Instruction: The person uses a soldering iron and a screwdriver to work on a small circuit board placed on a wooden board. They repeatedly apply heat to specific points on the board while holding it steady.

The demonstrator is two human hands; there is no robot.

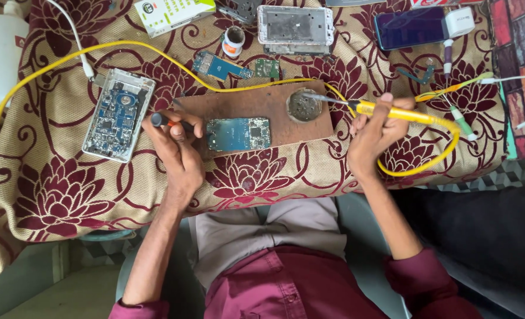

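The left hand (177, 145) pinches a dark tool (163, 121) beside the light, fragile circuit board (239, 133) — best held by its edges — while the right hand (375, 133) grips the yellow soldering iron (392, 111).

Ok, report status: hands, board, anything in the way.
Left hand grips dark-handled tool beside blue circuit board. Right hand holds yellow soldering iron, tip over round tin. Nothing blocking.

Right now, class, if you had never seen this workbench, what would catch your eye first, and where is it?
The yellow soldering iron stands out, held in the right hand, its tip at the round tin on the brown board. Its yellow cable loops across the maroon flowered cloth. The left hand holds a dark tool beside the blue circuit board at centre.
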